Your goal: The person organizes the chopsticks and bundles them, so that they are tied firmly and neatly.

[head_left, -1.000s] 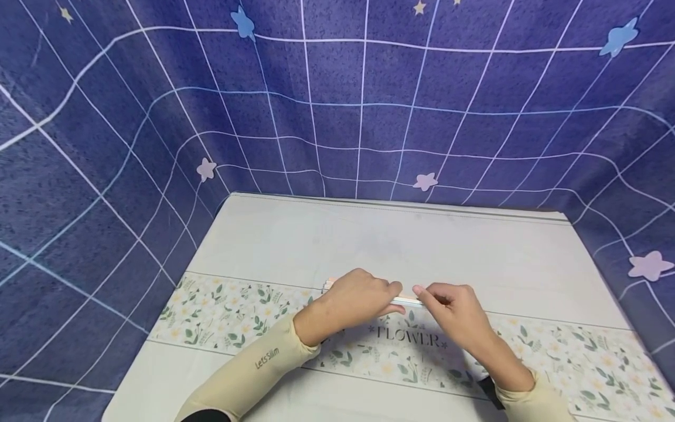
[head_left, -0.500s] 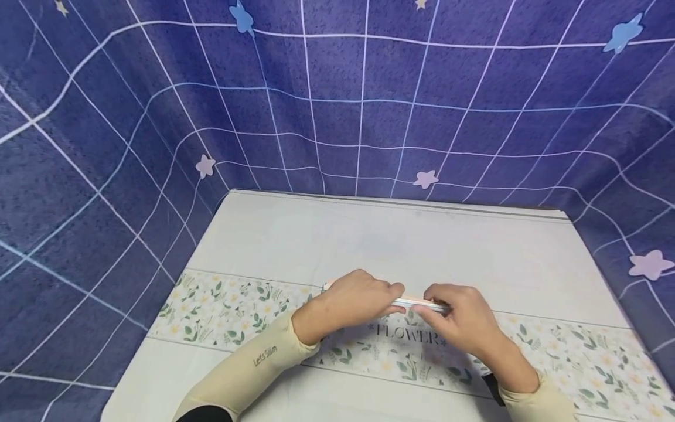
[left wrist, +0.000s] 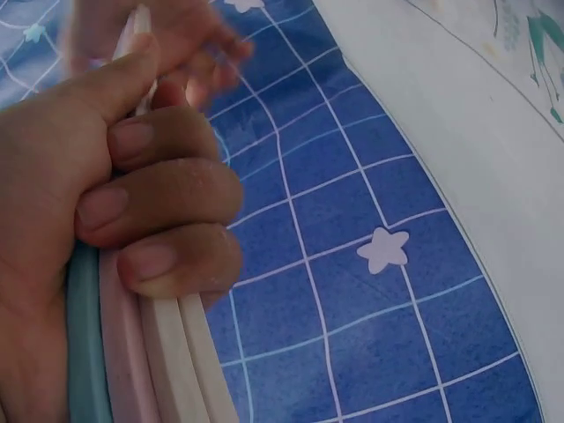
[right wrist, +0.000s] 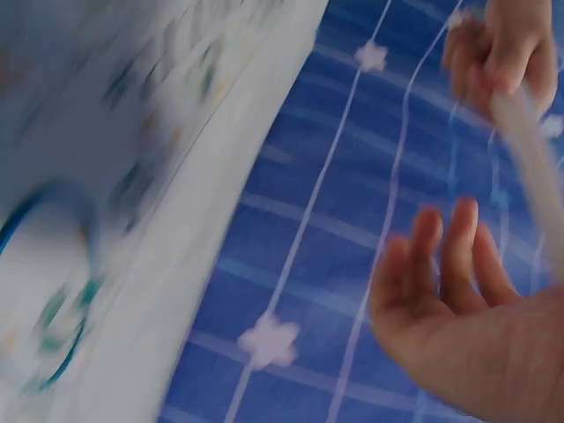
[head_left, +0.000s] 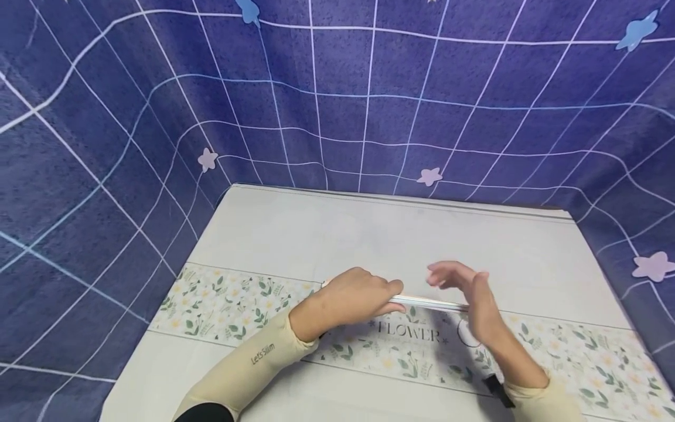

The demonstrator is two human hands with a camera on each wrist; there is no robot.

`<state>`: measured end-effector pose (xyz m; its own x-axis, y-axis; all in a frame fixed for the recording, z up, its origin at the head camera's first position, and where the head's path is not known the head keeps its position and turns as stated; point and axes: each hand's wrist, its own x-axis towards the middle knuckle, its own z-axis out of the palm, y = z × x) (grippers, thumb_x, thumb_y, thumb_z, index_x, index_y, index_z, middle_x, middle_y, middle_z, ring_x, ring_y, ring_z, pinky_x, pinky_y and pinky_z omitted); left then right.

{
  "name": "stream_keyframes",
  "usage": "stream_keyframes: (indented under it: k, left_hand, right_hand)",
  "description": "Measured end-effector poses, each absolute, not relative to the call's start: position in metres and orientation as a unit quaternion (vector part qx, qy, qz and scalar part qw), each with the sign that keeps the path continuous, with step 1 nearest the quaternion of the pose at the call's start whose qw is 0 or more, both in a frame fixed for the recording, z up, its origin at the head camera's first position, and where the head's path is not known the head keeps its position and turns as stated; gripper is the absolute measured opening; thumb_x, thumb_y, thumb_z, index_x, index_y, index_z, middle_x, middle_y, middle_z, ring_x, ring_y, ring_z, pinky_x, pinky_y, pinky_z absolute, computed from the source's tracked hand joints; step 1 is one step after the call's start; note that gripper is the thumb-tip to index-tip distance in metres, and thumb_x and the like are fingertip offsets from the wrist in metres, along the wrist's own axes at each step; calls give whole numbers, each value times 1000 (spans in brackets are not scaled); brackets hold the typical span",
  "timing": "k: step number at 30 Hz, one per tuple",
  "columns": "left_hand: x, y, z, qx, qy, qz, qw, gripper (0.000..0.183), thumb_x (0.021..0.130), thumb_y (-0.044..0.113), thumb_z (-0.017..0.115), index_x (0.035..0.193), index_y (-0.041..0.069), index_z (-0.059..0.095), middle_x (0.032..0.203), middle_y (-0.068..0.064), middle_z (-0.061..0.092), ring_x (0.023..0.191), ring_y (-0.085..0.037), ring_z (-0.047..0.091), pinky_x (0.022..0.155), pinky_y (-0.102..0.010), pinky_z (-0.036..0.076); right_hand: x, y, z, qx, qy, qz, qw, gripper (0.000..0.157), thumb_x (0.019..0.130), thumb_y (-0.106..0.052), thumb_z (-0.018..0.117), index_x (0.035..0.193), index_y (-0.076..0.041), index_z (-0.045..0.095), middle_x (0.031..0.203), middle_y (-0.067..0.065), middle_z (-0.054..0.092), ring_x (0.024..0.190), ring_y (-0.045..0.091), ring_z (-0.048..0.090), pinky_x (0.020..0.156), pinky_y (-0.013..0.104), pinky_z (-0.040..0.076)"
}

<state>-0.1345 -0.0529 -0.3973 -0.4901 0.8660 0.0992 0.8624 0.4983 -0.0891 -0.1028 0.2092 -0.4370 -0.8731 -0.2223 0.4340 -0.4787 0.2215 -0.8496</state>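
My left hand (head_left: 361, 296) grips a bundle of long, thin pastel strips (head_left: 435, 303). The left wrist view shows curled fingers round it and teal, pink and cream edges (left wrist: 123, 344) running side by side. What the strips are is not clear. My right hand (head_left: 474, 299) is raised at the far end of the bundle, fingers spread and loosely bent, holding nothing. In the right wrist view the same hand (right wrist: 467, 317) is near the pale bar (right wrist: 533, 159), which extends from the left fist. A thin ring (head_left: 459, 335) shows just beside the right hand.
A white table cover (head_left: 295, 228) with a floral band and the word FLOWER (head_left: 408, 332) lies under both hands. Blue grid-patterned curtain (head_left: 343, 117) with stars surrounds its back and sides.
My right hand has let go of the bundle and lifted up and to the right, opening its fingers. More of the bundle's right end now shows. The left hand keeps its grip.
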Motion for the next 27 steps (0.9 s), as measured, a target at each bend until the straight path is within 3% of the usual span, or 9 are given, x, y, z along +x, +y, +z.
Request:
stream_keyframes:
  k: [2, 4, 7, 10, 17, 23, 27]
  left_hand:
    - [-135, -54, -398, -499, -865, 1, 59, 41, 109, 56, 47, 94, 20, 58, 65, 11, 50, 54, -4, 42, 51, -26, 44]
    - [-135, -57, -398, -496, -866, -7, 56, 40, 109, 55, 47, 92, 20, 56, 63, 11, 46, 54, -4, 39, 51, -25, 41]
    - [-134, -64, -398, -488, -871, -12, 54, 40, 109, 54, 48, 90, 19, 56, 62, 11, 43, 53, -4, 37, 52, -25, 38]
    - [-133, -70, -399, -477, -877, -16, 54, 40, 109, 54, 50, 90, 20, 56, 62, 11, 42, 53, -4, 38, 52, -26, 39]
    - [-132, -76, -402, -480, -875, -32, 61, 39, 109, 53, 51, 90, 19, 55, 61, 12, 44, 53, -4, 40, 52, -26, 40]
    - [-131, -79, -403, -478, -875, -36, 67, 38, 108, 53, 53, 89, 20, 54, 62, 12, 42, 53, -4, 39, 52, -26, 40]
    - [-131, -80, -404, -478, -876, -34, 65, 38, 108, 53, 52, 90, 20, 54, 62, 11, 44, 53, -5, 40, 51, -26, 40]
  right_hand:
    - [-106, 227, -438, 147, -842, 516, 53, 75, 116, -48, 18, 122, 6, 69, 90, 12, 72, 82, 13, 67, 79, 28, 53]
    - [-108, 244, -441, 82, -907, 413, -16, 53, 116, -38, 39, 116, 1, 75, 84, 9, 71, 72, 13, 63, 69, 30, 52]
    - [-106, 264, -449, 49, -958, 265, -97, 24, 103, -24, 68, 109, -4, 79, 91, 10, 76, 76, 18, 67, 69, 40, 56]
    - [-103, 271, -457, 38, -971, 199, -125, 11, 91, -14, 80, 98, -6, 81, 100, 12, 78, 86, 25, 73, 77, 51, 59]
    - [-100, 269, -466, 26, -979, 164, -118, 5, 88, -6, 79, 91, -9, 76, 88, 5, 76, 77, 18, 67, 72, 46, 57]
    - [-100, 267, -470, 25, -975, 183, -125, 14, 92, -4, 74, 105, -1, 72, 93, 9, 75, 86, 24, 71, 81, 51, 58]
    - [-101, 266, -471, 22, -970, 195, -146, 20, 96, -4, 69, 115, 0, 65, 100, 13, 74, 88, 25, 70, 80, 49, 58]
